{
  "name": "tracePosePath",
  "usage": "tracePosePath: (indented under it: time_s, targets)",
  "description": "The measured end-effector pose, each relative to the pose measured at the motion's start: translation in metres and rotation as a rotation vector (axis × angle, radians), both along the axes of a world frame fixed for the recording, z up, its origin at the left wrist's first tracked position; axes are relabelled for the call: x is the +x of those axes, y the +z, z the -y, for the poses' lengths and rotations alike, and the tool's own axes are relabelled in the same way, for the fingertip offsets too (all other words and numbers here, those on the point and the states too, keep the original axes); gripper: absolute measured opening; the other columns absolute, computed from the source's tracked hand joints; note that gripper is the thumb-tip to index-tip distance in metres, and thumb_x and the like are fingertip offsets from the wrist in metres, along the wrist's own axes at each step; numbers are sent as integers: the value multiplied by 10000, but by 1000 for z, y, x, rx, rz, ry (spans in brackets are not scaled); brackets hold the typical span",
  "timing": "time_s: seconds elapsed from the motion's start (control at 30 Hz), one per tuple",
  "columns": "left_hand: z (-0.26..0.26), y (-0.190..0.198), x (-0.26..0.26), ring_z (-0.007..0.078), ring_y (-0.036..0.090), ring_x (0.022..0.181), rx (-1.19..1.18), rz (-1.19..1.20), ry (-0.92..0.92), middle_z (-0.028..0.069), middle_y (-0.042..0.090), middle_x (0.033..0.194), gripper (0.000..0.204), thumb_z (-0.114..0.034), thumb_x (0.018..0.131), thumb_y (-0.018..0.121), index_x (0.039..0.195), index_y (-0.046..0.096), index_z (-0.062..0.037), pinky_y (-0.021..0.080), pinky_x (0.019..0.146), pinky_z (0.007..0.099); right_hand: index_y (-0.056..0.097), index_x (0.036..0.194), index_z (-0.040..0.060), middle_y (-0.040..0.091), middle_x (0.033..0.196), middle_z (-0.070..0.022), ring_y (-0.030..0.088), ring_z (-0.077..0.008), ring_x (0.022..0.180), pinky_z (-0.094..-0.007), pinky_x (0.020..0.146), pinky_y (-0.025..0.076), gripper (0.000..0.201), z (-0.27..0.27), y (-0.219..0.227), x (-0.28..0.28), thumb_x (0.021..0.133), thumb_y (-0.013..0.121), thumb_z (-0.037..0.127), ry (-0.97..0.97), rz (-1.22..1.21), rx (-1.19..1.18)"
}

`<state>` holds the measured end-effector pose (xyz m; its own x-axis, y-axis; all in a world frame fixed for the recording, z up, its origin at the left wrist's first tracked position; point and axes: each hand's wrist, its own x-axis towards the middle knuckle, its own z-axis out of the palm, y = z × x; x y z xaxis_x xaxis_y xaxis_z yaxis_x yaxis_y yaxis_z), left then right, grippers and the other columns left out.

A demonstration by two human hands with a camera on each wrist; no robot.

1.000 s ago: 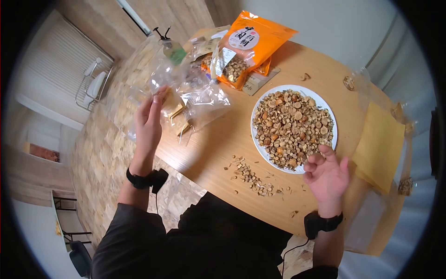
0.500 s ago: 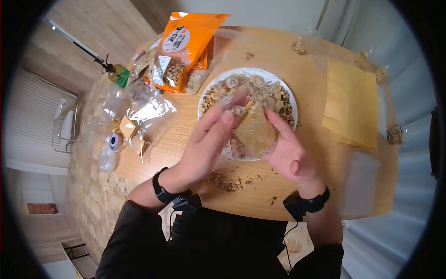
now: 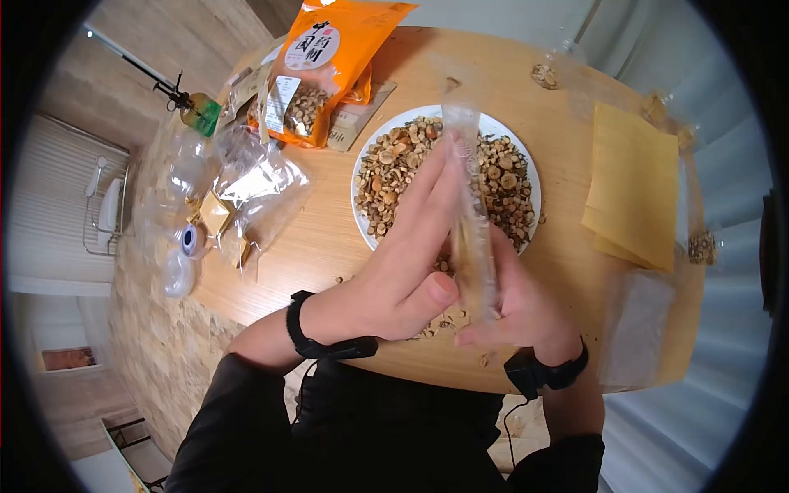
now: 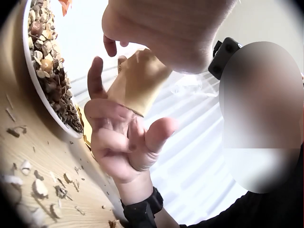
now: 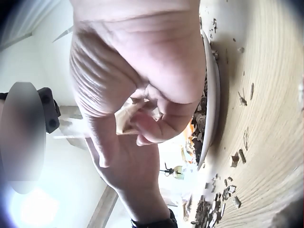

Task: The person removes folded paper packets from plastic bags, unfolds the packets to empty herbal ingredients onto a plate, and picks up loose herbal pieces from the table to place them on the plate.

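Observation:
Between my hands stands a clear plastic bag (image 3: 475, 214) with a yellow-brown packet in it, edge-on in the head view. My left hand (image 3: 403, 263) presses its straight fingers along the bag's left side, thumb apart from it. On the other side my right hand (image 3: 530, 304) supports the bag. In the left wrist view the packet (image 4: 140, 78) rises from the right hand (image 4: 118, 142), whose index finger and thumb stick out while other fingers bend. Beneath the hands, a white plate (image 3: 359, 152) bears a heap of dried herb slices (image 3: 394, 156), partly hidden.
An orange printed bag (image 3: 353, 33) stands at the back left. Crumpled clear bags (image 3: 271, 181), a tape roll (image 3: 194, 240) and small yellow packets (image 3: 215, 212) lie at left. Yellow paper sheets (image 3: 633, 181) and a clear sleeve (image 3: 637, 324) lie at right. Herb bits are scattered before the plate.
My left hand has come from the clear bags at left to above the plate, bringing a bagged packet. The right hand has met it there, and the bag has turned edge-on.

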<state>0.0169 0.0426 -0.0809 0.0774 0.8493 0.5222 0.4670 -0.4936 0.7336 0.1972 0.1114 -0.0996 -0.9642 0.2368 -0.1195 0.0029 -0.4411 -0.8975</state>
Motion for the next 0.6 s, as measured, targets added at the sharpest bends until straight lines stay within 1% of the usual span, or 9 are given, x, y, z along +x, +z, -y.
tracePosePath:
  time_s: [0.1,0.2,0.27,0.3,0.33,0.37,0.43,0.47,0.6]
  targets:
    - [3,-2,-11,386,150,1358,33,-24,48,260,135,1458,802,-553,919,268,1407,119,65,143,1090,428,131,1434,55,307,1405,-95,476,-133,987,-258,694,440,925,0,-8,-1,715,712,14,-80,-124,231]
    - [5,-2,-23,334,225,1336,55,102,191,225,217,1439,667,-423,942,322,1392,185,50,196,1073,414,166,1425,44,356,1375,-129,491,-187,1084,-284,729,444,753,-5,-12,3,818,609,87,-46,-122,-5]
    - [3,-2,-30,265,294,1308,41,296,345,179,300,1411,544,-305,938,370,1369,264,9,253,1048,393,236,1400,48,389,1346,-172,536,-227,1000,-283,672,459,745,-7,-20,1,840,603,375,-81,-143,-254]
    - [1,-3,-34,229,320,1296,14,375,403,155,337,1397,508,-273,925,391,1357,301,-22,279,1036,381,236,1400,48,389,1346,-172,536,-227,1000,-283,672,459,745,-6,-23,1,840,603,375,-77,-139,-259]
    - [-4,-7,-33,202,468,1138,45,445,491,125,480,1240,391,-171,931,370,1284,392,-6,376,949,343,235,1401,49,366,1367,-184,493,-272,1094,-305,693,464,734,-5,-25,0,855,566,410,-117,-153,-249]
    - [-4,-11,-40,202,468,1138,42,447,497,125,480,1239,391,-171,931,370,1284,392,-6,376,949,343,233,1402,49,343,1388,-196,449,-317,1188,-326,713,468,726,-5,-27,-1,870,530,444,-157,-167,-238]
    - [0,-10,-53,146,545,951,-228,768,184,88,577,1020,317,-128,947,337,1201,468,10,416,863,284,232,1396,16,404,1337,-168,505,-290,1087,-371,839,440,639,-7,-31,3,916,478,359,-155,-214,-259]
    - [-1,-13,-46,116,567,794,-248,811,309,65,595,870,287,-115,945,333,1122,522,8,455,728,256,237,1390,9,408,1334,-165,494,-296,1113,-381,841,444,637,-9,-32,5,912,487,347,-165,-214,-250]
    - [2,-15,-56,139,598,809,-428,953,-56,110,611,935,299,-118,960,330,1154,506,25,476,596,230,259,1373,-2,423,1320,-155,479,-299,1151,-414,825,464,623,-16,-33,8,895,524,297,-254,-235,-192]
